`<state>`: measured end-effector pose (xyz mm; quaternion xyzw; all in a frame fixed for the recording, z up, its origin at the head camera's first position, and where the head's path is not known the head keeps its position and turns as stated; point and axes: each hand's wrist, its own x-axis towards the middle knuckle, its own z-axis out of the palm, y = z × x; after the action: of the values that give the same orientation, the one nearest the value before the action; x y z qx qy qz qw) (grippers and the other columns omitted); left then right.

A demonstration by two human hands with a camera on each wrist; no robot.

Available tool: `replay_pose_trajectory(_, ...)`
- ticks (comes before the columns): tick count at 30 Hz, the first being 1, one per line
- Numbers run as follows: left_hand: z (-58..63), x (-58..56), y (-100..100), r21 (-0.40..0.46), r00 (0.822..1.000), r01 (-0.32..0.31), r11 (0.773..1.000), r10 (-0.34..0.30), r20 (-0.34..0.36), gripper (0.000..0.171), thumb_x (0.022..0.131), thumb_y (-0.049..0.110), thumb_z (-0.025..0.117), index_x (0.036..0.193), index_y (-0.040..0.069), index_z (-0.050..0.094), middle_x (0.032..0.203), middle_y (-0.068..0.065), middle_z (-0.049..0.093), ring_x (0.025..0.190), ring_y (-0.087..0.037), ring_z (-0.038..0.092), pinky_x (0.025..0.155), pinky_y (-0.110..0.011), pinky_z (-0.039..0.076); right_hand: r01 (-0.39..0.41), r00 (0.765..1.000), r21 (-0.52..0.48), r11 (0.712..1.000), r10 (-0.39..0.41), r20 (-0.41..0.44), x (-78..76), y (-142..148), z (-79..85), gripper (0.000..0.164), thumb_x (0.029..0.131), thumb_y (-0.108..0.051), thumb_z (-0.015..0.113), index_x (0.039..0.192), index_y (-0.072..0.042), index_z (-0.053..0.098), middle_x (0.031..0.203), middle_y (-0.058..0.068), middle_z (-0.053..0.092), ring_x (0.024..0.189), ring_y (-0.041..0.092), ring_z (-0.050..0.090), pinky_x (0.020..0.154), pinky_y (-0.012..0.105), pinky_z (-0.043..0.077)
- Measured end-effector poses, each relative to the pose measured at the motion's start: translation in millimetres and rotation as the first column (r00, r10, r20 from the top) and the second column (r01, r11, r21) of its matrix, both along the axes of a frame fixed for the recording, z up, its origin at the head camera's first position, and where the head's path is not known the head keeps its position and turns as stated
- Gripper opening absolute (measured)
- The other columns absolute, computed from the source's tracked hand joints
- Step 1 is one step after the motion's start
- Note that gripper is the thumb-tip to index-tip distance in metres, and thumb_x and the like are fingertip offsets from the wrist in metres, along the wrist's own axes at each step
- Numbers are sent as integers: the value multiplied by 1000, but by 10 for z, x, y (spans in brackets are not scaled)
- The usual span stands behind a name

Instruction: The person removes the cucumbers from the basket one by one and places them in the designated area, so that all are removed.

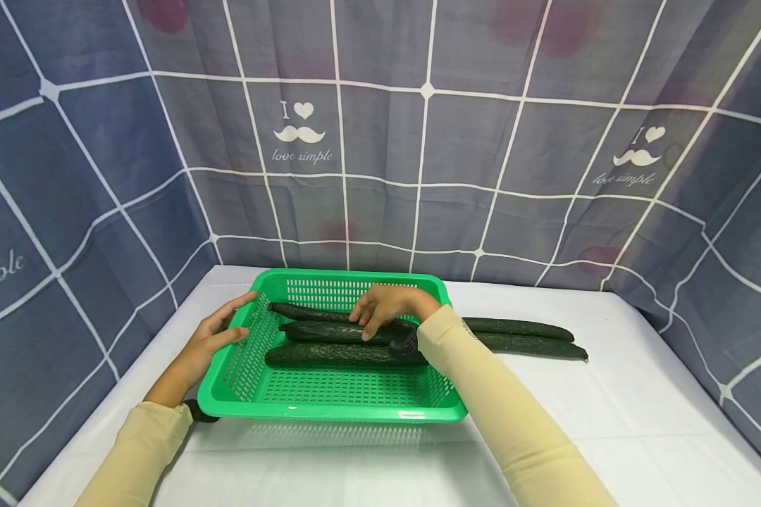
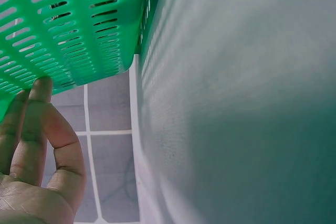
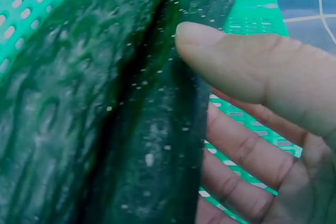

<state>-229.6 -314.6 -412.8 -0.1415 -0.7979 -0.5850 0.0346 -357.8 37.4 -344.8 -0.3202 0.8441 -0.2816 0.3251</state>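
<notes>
Inside a green perforated plastic basket [image 1: 330,414] lie three long dark green cucumbers, side by side. My right hand [image 1: 387,306] holds the middle cucumber [image 1: 317,331]. In the right wrist view its thumb [image 3: 210,51] rests on that cucumber and the fingers curl down along the far side. The front cucumber [image 1: 330,354] lies just beside it. The back cucumber [image 1: 298,311] runs partly hidden behind my right hand. My left hand [image 1: 206,345] grips the basket's left rim; its fingertips touch the outer wall in the left wrist view.
Two more cucumbers [image 1: 526,343] lie together on the white tabletop [image 1: 634,394], right of the basket, partly behind my right arm. A grey-blue checked curtain [image 1: 380,211] hangs behind and at both sides of the table.
</notes>
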Motion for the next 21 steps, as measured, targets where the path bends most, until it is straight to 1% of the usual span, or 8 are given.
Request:
replay_pose_trajectory(2, -4, 1, 0, -3, 1000, 0, 1000, 0, -2, 67, 107, 8, 57, 170, 16, 37, 180, -19, 12, 163, -54, 1, 102, -20, 40, -9, 1000, 5, 1000, 9, -3, -3, -4, -24, 47, 94, -5, 84, 139, -2, 71, 130, 10, 72, 119, 19, 67, 98, 32, 56)
replay_pose_trajectory(3, -6, 1, 0, 0, 1000, 2, 1000, -2, -3, 67, 107, 8, 57, 170, 15, 37, 180, -19, 12, 162, -54, 1, 99, -16, 40, -15, 1000, 7, 1000, 15, -5, -3, -4, -33, 47, 94, -5, 84, 139, -1, 71, 131, 11, 72, 120, 19, 67, 99, 31, 56)
replay_pose_trajectory(5, -7, -1, 2, 3, 1000, 5, 1000, -5, -2, 67, 107, 8, 57, 170, 15, 37, 180, -20, 11, 162, -54, 0, 97, -14, 40, -28, 999, 12, 1000, 29, -15, -7, -6, -51, 47, 94, -5, 84, 139, 0, 70, 131, 11, 72, 120, 19, 66, 99, 31, 56)
replay_pose_trajectory(8, -13, -10, 0, 7, 1000, 8, 1000, -8, -5, 68, 106, 7, 57, 170, 16, 38, 180, -20, 11, 162, -54, 0, 97, -14, 40, -30, 999, 17, 999, 30, -27, -5, -9, -67, 47, 93, -5, 84, 138, 0, 71, 131, 12, 72, 119, 19, 66, 98, 30, 56)
replay_pose_trajectory(15, 9, -5, 0, -8, 1000, 4, 1000, -4, -3, 67, 107, 7, 57, 171, 14, 36, 180, -18, 11, 163, -54, 1, 99, -17, 38, -34, 997, 44, 998, 36, -64, -7, -25, -86, 44, 93, -7, 85, 135, -1, 72, 128, 10, 72, 117, 20, 66, 98, 31, 56)
replay_pose_trajectory(18, 3, -11, -3, -5, 1000, 4, 1000, -4, -6, 68, 107, 7, 57, 171, 16, 37, 180, -19, 12, 162, -54, 1, 98, -17, 40, -38, 996, 46, 998, 41, -80, -6, -33, -88, 43, 93, -7, 86, 133, -1, 73, 126, 9, 72, 115, 19, 66, 98, 31, 56)
replay_pose_trajectory(21, -2, -12, -4, -2, 1000, 3, 1000, -3, -3, 68, 106, 7, 57, 171, 19, 38, 180, -18, 13, 163, -54, 2, 103, -26, 39, -48, 994, 43, 998, 52, -97, -11, -36, -100, 42, 93, -8, 86, 132, -1, 73, 125, 9, 72, 113, 18, 66, 97, 30, 56)
